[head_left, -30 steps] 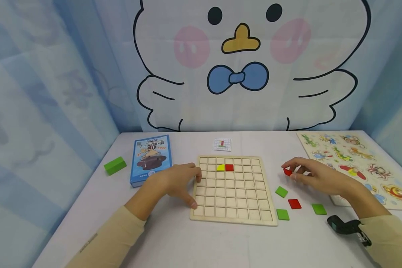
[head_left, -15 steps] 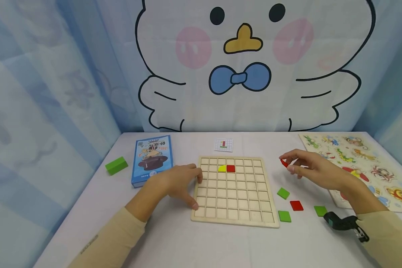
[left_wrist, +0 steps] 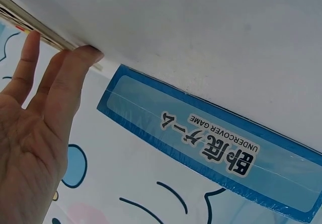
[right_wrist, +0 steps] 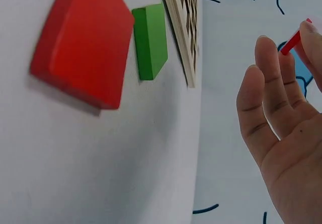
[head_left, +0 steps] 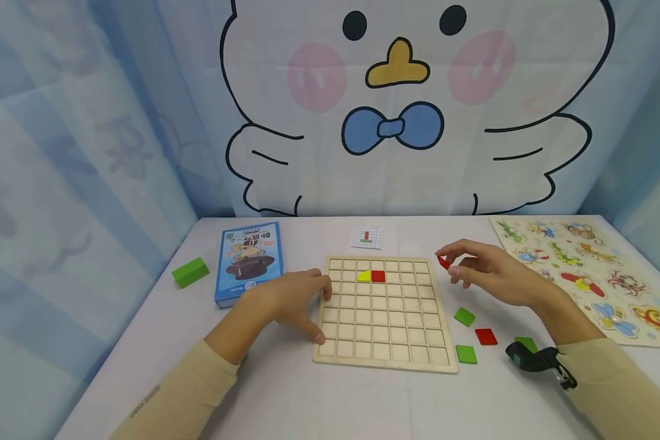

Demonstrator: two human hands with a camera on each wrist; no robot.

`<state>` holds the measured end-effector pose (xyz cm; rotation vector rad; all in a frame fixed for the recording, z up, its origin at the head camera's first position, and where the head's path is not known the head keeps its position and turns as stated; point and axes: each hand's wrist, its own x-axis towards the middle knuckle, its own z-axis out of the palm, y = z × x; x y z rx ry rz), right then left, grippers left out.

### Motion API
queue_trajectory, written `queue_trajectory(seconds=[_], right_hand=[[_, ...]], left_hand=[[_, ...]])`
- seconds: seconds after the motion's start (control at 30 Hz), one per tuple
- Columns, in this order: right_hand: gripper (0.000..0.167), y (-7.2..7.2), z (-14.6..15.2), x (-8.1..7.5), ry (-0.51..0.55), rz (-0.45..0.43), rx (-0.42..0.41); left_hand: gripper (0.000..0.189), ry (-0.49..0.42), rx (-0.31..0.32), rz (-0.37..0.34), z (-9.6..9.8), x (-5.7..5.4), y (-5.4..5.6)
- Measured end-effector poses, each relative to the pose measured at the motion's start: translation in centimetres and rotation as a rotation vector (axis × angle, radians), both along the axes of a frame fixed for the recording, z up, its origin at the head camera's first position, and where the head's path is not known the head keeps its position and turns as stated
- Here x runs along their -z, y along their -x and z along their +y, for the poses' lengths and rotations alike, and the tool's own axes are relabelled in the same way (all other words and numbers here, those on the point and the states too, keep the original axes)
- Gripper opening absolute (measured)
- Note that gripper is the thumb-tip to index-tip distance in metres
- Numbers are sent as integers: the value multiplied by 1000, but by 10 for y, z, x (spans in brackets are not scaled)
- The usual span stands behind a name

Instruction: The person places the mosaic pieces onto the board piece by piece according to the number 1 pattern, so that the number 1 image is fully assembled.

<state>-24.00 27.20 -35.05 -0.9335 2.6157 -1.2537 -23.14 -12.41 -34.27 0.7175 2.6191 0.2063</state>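
Note:
My right hand [head_left: 489, 272] pinches a small red tile [head_left: 443, 262] between thumb and fingertip, just off the board's upper right edge. In the right wrist view this held tile [right_wrist: 292, 44] appears edge-on. A square wooden grid board [head_left: 381, 318] lies flat mid-table. In one of its upper rows a yellow piece [head_left: 364, 276] sits beside a red square tile [head_left: 378, 276]. My left hand [head_left: 288, 299] rests against the board's left side, thumb low and fingers higher up. The left wrist view shows its fingers [left_wrist: 65, 88] touching the board's edge.
Right of the board lie loose green tiles [head_left: 466, 354] and one red tile [head_left: 486, 337]. A small pattern card [head_left: 366, 238] is behind the board. To the left are a blue game box [head_left: 249, 263] and a green block [head_left: 190, 272]; an animal picture board [head_left: 588, 269] is far right.
My right hand has moved left with the red tile, from near the picture board toward the grid board's upper right corner. The left hand stays in place on the board.

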Motion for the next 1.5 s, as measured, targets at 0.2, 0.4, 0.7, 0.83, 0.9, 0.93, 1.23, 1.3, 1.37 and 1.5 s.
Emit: queue_trajectory(seconds=[0.2, 0.4, 0.7, 0.83, 0.9, 0.93, 1.23, 1.3, 1.37, 1.5], right_hand=[[32, 4, -7, 0, 12, -19, -17], [31, 11, -18, 3, 66, -35, -53], [31, 14, -32, 7, 85, -95, -88], [32, 17, -41, 7, 71, -84, -109], [32, 20, -48, 6, 60, -86, -124], [32, 21, -51, 6, 55, -86, -133], [33, 26, -68, 8, 25, -136, -144], [34, 27, -71, 8, 6, -124, -142], [34, 28, -73, 8, -18, -100, -138], [34, 30, -79, 6, -55, -55, -127]], left_hand=[[66, -11, 11, -12, 0, 4, 2], [66, 9, 0, -7, 1, 6, 3], [66, -4, 5, -10, 2, 6, 2], [67, 3, 8, 2, 1, 4, 2], [67, 12, -8, 1, 0, 1, 1], [67, 16, -20, -4, 0, 0, 0], [68, 14, -54, -57, 3, -3, -5], [69, 14, -44, -48, 3, -2, -5], [69, 18, -34, -40, 4, -1, -3], [70, 26, -18, -36, 5, 0, -1]])
